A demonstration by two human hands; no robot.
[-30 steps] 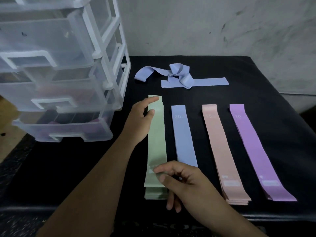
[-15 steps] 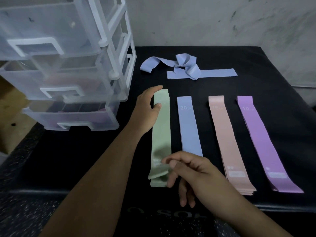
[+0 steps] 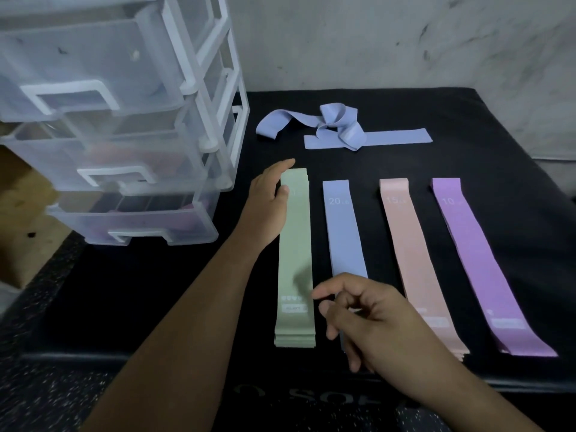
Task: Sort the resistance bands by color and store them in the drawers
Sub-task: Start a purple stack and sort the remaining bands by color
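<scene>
Four stacks of bands lie side by side on the black mat: green, blue, pink and purple. My left hand rests against the far left edge of the green stack, fingers straight, thumb on top. My right hand hovers over the near end of the blue stack, just right of the green one, fingers loosely curled around nothing. Tangled loose blue bands lie at the back of the mat.
A clear plastic drawer unit stands at the left on the mat, its three visible drawers pulled partly out; pinkish and purplish shapes show through the lower ones. A pale wall runs behind the mat. A wooden surface lies beyond the left edge.
My right hand let go of the near end of the top green band, which now lies flat on its stack, and drew back to the right. My left hand stayed at the far end.
</scene>
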